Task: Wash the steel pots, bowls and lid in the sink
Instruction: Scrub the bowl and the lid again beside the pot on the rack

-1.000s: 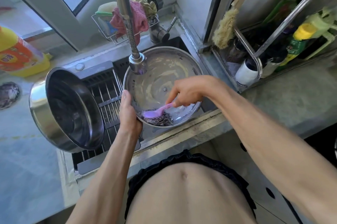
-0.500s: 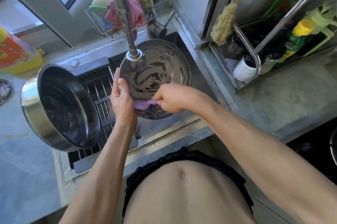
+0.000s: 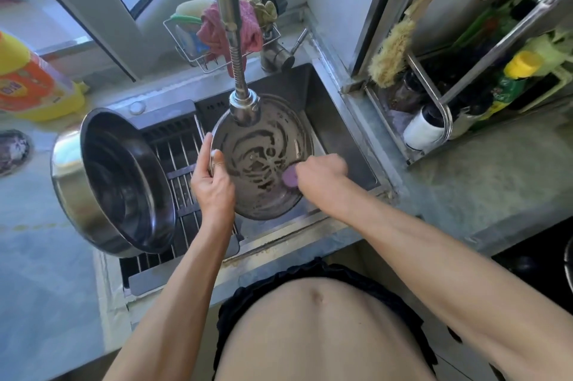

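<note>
From the head view we see our left hand (image 3: 210, 185) holding the left rim of a round steel lid (image 3: 262, 160), with the thumb on its inner face. The lid is tilted up over the sink (image 3: 338, 120), and soapy swirls cover it. Our right hand (image 3: 322, 174) has its fingers curled around a purple scrubber (image 3: 290, 177), which presses on the right side of the lid. The tap head (image 3: 244, 109) hangs just above the lid's top edge. A big steel pot (image 3: 114, 182) lies on its side on the dark rack (image 3: 183, 163) at the left, with its mouth facing the lid. A yellow bottle (image 3: 31, 80) stands on the counter, far left.
</note>
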Demonstrator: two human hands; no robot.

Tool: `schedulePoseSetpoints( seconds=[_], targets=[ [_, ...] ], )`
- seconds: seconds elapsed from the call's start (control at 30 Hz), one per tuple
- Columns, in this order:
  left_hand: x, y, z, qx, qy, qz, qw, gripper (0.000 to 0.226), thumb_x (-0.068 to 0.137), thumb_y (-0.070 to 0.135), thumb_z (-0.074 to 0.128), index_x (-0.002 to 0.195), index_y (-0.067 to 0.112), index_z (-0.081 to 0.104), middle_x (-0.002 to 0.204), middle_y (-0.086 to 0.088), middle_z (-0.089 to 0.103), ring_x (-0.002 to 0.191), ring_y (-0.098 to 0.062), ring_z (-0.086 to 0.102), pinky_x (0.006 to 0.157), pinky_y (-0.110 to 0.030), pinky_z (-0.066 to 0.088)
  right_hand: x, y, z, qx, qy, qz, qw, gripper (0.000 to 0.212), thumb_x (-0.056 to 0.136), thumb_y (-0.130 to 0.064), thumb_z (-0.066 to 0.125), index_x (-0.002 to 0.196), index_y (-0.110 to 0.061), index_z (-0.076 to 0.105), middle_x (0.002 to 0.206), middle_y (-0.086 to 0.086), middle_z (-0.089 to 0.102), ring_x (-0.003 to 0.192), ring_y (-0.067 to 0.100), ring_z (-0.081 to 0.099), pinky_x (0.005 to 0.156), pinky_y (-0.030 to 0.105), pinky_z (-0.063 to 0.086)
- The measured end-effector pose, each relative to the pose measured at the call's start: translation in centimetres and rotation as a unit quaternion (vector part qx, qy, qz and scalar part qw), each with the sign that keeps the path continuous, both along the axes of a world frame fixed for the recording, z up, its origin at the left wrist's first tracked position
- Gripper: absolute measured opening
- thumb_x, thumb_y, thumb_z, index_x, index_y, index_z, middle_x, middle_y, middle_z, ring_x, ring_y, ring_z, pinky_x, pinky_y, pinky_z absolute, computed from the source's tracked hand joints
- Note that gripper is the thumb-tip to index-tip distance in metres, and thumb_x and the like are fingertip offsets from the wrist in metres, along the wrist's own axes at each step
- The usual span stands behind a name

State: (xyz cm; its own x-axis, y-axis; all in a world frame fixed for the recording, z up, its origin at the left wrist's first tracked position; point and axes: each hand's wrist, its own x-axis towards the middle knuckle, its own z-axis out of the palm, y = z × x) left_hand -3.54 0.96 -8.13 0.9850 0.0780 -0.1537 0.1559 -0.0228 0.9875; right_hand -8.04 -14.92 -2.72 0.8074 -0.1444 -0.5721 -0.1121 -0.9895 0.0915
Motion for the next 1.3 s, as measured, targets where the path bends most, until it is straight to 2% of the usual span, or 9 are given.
schedulePoseSetpoints(
  seconds=[0.17, 0.33, 0.47, 0.63, 0.73, 0.83, 0.97, 1.13, 1.3],
  targets=[
    [-0.1, -0.4, -0.4, -0.027, 0.049, 0.042, 0.998, 0.041, 0.110, 0.023, 0.047, 0.150, 0.019, 0.051, 0.145, 0.005, 0.055, 0.100, 0.016, 0.061, 0.082, -0.004, 0.050, 0.3, -0.9, -0.4, 0.020, -0.009, -0.045, 0.999, 0.037, 0.096, -0.009, 0.045, 0.129, -0.017, 0.059, 0.126, 0.007, 0.061, 0.112, 0.031, 0.062, 0.073, 0.035, 0.044],
    [1.6, 1.1, -1.0, -0.007, 0.086, 0.071, 0.994, 0.041, 0.109, 0.028, 0.047, 0.150, 0.023, 0.052, 0.148, 0.001, 0.057, 0.131, -0.011, 0.058, 0.111, -0.030, 0.048, -0.7, -0.4, -1.8, 0.146, -0.037, -0.083, 0.985, 0.035, 0.097, -0.012, 0.047, 0.122, -0.028, 0.065, 0.110, 0.006, 0.064, 0.097, 0.031, 0.065, 0.071, 0.035, 0.046],
    [1.2, 1.2, -0.3, -0.003, 0.101, 0.026, 0.995, 0.037, 0.111, 0.029, 0.042, 0.144, 0.031, 0.059, 0.129, 0.005, 0.067, 0.115, -0.009, 0.066, 0.098, -0.026, 0.055, 0.4, -2.7, -2.0, 0.057, -0.132, -0.165, 0.976, 0.042, 0.096, -0.009, 0.043, 0.132, -0.023, 0.059, 0.116, 0.011, 0.066, 0.104, 0.033, 0.065, 0.078, 0.038, 0.048],
    [1.1, -0.3, -0.9, -0.037, 0.173, 0.052, 0.983, 0.026, 0.110, 0.024, 0.043, 0.105, 0.019, 0.069, 0.096, -0.004, 0.067, 0.090, -0.019, 0.064, 0.087, -0.038, 0.053, 0.8, 1.9, -0.2, 0.248, -0.131, -0.073, 0.957, 0.040, 0.094, -0.011, 0.051, 0.124, -0.034, 0.063, 0.099, 0.005, 0.066, 0.085, 0.028, 0.063, 0.067, 0.034, 0.045],
    [1.3, 0.5, -1.3, -0.063, 0.191, 0.091, 0.975, 0.027, 0.110, 0.023, 0.043, 0.117, 0.011, 0.066, 0.089, 0.003, 0.066, 0.071, -0.005, 0.065, 0.069, -0.024, 0.056, 1.0, -0.1, 1.0, 0.146, -0.094, -0.097, 0.980, 0.028, 0.094, -0.014, 0.051, 0.117, -0.022, 0.065, 0.110, 0.008, 0.066, 0.100, 0.031, 0.064, 0.071, 0.034, 0.042],
    [0.7, 0.5, -1.4, -0.023, 0.167, 0.048, 0.985, 0.027, 0.108, 0.032, 0.045, 0.120, 0.024, 0.069, 0.109, 0.003, 0.071, 0.094, -0.009, 0.069, 0.087, -0.028, 0.057, 1.4, -0.2, 1.3, 0.041, -0.148, -0.106, 0.982, 0.034, 0.097, -0.006, 0.042, 0.122, -0.013, 0.063, 0.116, 0.011, 0.066, 0.107, 0.031, 0.064, 0.074, 0.035, 0.044],
    [1.0, 0.9, -1.1, 0.024, 0.133, 0.075, 0.988, 0.031, 0.109, 0.028, 0.044, 0.130, 0.019, 0.066, 0.099, 0.005, 0.066, 0.095, -0.014, 0.067, 0.086, -0.027, 0.053, -0.2, 2.5, 1.2, 0.160, -0.060, -0.027, 0.985, 0.032, 0.092, -0.012, 0.052, 0.121, -0.020, 0.064, 0.111, 0.009, 0.066, 0.096, 0.030, 0.063, 0.070, 0.032, 0.041],
    [0.4, 1.7, -0.6, 0.024, 0.121, 0.020, 0.992, 0.035, 0.109, 0.028, 0.043, 0.133, 0.019, 0.067, 0.115, 0.006, 0.069, 0.106, -0.009, 0.066, 0.093, -0.027, 0.055, 0.7, -0.7, 1.5, 0.010, -0.124, -0.088, 0.988, 0.042, 0.096, -0.005, 0.041, 0.133, -0.016, 0.057, 0.119, 0.011, 0.065, 0.107, 0.033, 0.064, 0.071, 0.034, 0.041],
    [1.3, 1.1, -1.3, 0.007, 0.143, 0.028, 0.989, 0.032, 0.109, 0.024, 0.044, 0.113, 0.004, 0.069, 0.080, 0.006, 0.057, 0.080, -0.012, 0.053, 0.076, -0.031, 0.044, 0.3, 1.3, 1.6, 0.208, -0.088, -0.030, 0.974, 0.034, 0.093, -0.013, 0.051, 0.118, -0.031, 0.064, 0.094, 0.003, 0.062, 0.089, 0.029, 0.064, 0.065, 0.033, 0.042]
  ],
)
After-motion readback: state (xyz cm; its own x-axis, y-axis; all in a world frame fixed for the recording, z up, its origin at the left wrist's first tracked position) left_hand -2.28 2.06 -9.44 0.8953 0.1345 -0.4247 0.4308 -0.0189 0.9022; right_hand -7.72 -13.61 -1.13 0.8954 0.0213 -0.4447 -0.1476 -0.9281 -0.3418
